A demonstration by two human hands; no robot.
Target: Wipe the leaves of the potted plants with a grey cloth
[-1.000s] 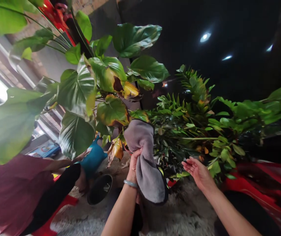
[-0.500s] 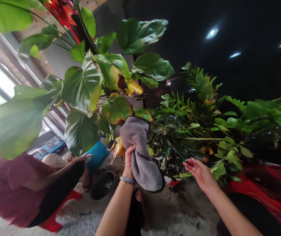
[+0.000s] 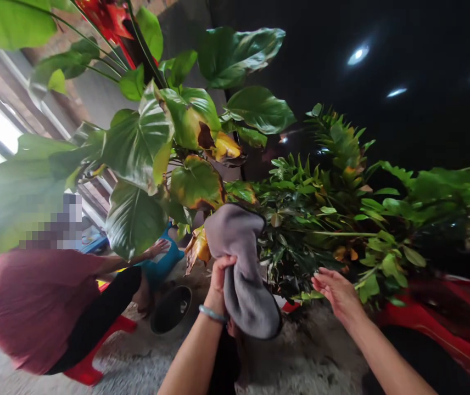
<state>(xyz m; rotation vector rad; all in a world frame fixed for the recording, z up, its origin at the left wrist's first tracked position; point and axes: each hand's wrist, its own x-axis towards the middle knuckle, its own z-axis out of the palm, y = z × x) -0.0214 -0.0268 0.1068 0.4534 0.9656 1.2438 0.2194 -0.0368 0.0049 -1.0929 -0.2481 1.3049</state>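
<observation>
Left hand [image 3: 219, 276] clutching cloth [image 3: 248, 291] (gray), plants [image 3: 288, 236] behind

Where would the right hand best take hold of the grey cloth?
Probably by the lower, dark-edged end of the grey cloth, coming from the right: the left hand bunches its middle, while that end hangs loose on the right hand's side.

Left hand [image 3: 220, 278]: fingers [image 3: 227, 260] folded in a grip, forearm [image 3: 194, 351] slanting down behind them. Right hand [image 3: 337, 292]: well apart, right of the left fingers, slightly lower; own fingers loosely half-curled, right forearm [image 3: 389, 348] trailing behind.
</observation>
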